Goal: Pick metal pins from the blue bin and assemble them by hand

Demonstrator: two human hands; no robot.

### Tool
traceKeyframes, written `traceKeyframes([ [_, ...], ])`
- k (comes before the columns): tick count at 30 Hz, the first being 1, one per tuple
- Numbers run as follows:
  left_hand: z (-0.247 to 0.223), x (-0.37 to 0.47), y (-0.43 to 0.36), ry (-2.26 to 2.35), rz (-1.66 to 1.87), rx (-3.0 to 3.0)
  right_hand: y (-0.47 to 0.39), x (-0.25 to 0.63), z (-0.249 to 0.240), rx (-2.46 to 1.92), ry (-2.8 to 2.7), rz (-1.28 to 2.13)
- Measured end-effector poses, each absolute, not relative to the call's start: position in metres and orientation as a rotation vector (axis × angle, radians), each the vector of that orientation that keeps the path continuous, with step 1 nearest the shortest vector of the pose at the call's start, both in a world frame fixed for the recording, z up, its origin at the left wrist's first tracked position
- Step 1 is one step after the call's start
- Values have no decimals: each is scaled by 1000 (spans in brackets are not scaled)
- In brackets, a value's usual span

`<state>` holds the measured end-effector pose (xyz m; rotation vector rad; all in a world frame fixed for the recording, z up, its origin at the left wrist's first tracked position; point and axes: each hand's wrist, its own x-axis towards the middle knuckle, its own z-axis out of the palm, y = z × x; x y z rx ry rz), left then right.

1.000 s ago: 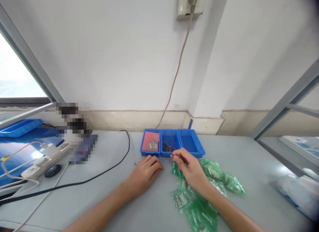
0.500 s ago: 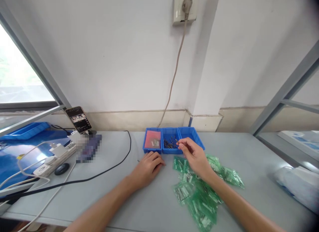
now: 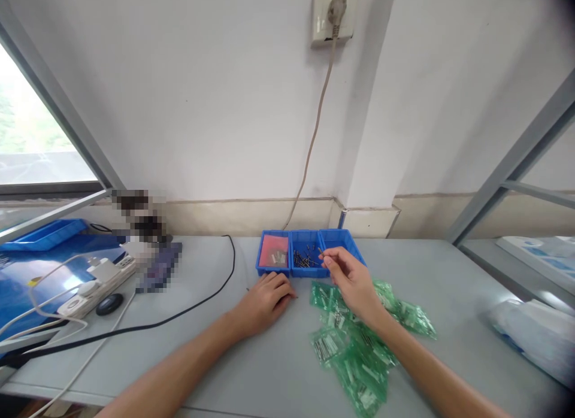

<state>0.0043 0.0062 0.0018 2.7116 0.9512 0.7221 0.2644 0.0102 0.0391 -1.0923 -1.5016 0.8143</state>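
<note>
My right hand (image 3: 353,281) hovers at the front of the blue bins, thumb and fingertips pinched on a small metal pin (image 3: 320,251). Beneath its fingertips, the middle blue bin (image 3: 306,233) has several similar dark metal pins (image 3: 303,261) lying loose in it. My left hand (image 3: 268,299) rests curled on the grey table in front of the left bin. Thin pointed ends poke out on either side of it, perhaps one slim stick; most is hidden under the fingers. A pink bag (image 3: 272,244) with small pale pieces lies in the left bin (image 3: 258,259).
Green plastic packets (image 3: 359,361) of metal parts are heaped below my right forearm. A third blue bin (image 3: 344,238) adjoins the middle one. Leftward, a black cable (image 3: 179,318), power strip (image 3: 96,292) and black mouse (image 3: 109,304) lie on the table (image 3: 251,376).
Both hands keep nearly the same place and grip. The whole view has shifted very slightly. The phone at the left is now blurred out.
</note>
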Motion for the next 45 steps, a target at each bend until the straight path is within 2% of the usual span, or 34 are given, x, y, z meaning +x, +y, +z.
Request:
traceKeyframes([
  [11, 3, 2, 6, 954, 692, 2703, 6, 255, 29, -1091, -1508, 1030],
  [45, 0, -3, 6, 919, 690, 2690, 8, 252, 25, -1114, -1420, 1038],
])
